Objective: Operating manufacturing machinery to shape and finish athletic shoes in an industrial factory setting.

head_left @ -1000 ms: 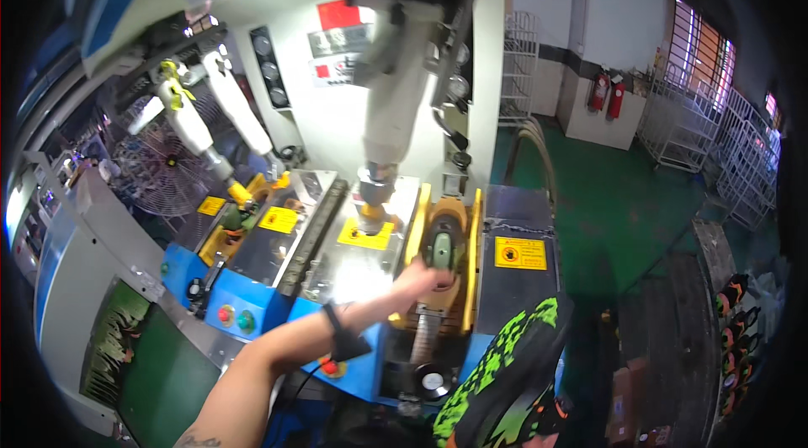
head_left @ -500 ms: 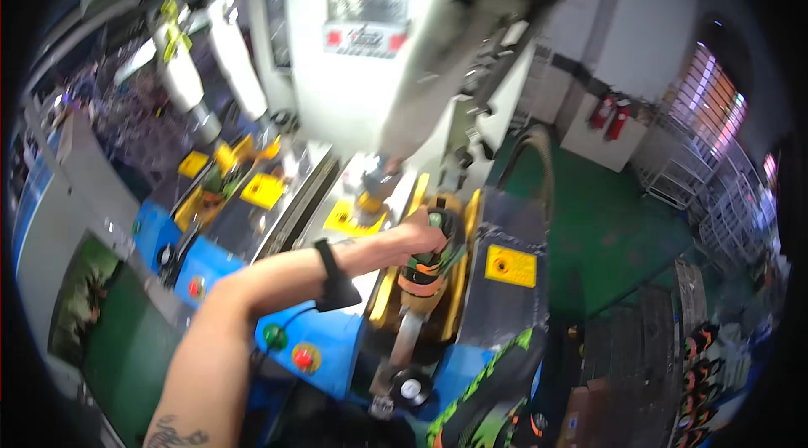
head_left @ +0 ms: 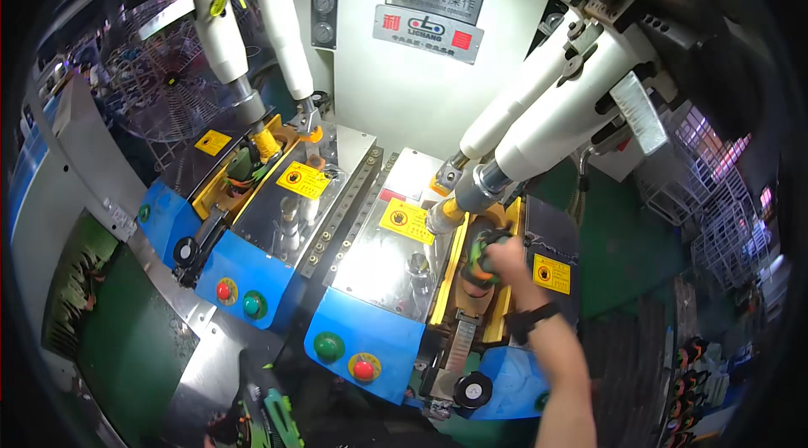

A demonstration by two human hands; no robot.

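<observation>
Right hand (head_left: 507,261) curls at the shoe (head_left: 478,261) (forearm (head_left: 562,357) slanting up from below)

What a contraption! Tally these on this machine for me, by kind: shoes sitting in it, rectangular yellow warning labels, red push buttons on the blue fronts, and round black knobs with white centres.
Shoes: 2
Yellow labels: 4
Red buttons: 2
Black knobs: 2
Total: 10
</observation>
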